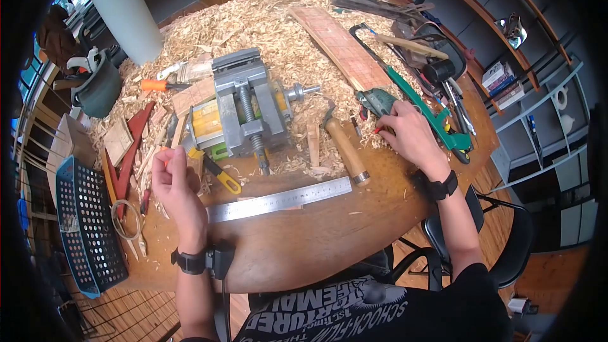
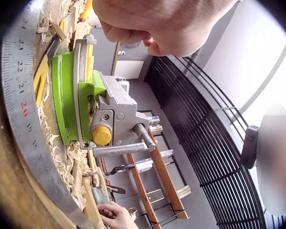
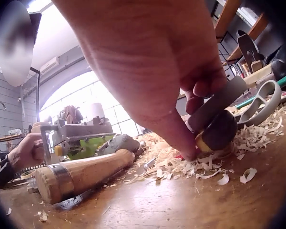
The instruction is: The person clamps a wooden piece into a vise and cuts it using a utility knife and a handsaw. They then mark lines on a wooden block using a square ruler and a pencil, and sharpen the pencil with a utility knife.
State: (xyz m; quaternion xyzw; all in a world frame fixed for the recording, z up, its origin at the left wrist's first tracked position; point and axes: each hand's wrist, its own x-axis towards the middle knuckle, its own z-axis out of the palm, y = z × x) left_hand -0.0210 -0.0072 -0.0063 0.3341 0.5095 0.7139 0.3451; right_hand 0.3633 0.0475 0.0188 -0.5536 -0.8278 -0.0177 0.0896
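Observation:
In the head view my left hand [image 1: 177, 180] is raised beside the vise [image 1: 244, 111], fingers loosely curled; an orange patch shows behind its fingertips, and no held object can be made out. At the right my right hand [image 1: 415, 139] reaches down beside a green-grey tool [image 1: 378, 101], thumb and fingers pinching a small red thing [image 1: 378, 130]. The right wrist view shows that hand [image 3: 152, 71] with its thumb low in the shavings, near a dark, yellow-edged round part [image 3: 220, 131]. A wooden-handled tool [image 1: 345, 149] lies between the hands.
A steel ruler [image 1: 282, 201] lies near the table's front edge. Wood shavings [image 1: 190, 38] surround the vise. A long board [image 1: 342, 47] and a green saw [image 1: 418, 98] are at the right; a perforated basket [image 1: 88, 228] and red set square [image 1: 132, 145] are at the left.

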